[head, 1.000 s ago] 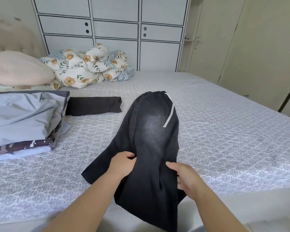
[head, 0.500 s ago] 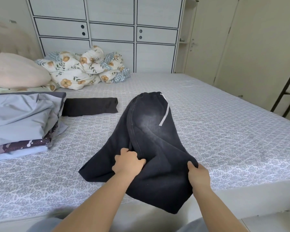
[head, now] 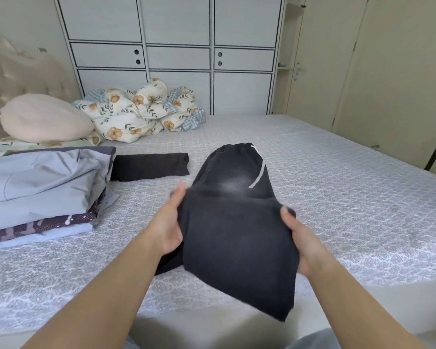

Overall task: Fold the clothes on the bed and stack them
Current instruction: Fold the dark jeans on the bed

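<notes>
The bed (head: 337, 197) carries a stack (head: 40, 187) of folded clothes at the left, well apart from the black pants (head: 237, 222) near the front edge; the fold of these pants looks to be the step in hand. Left hand (head: 169, 227) and right hand (head: 302, 243) each grip a side of the leg end, lifted toward the waistband; next it must be laid flat over the waist, edges matched. Half a second ago the hands were lower, the legs draped over the edge.

No readable text, labels, brands or numbers anywhere in view.
</notes>
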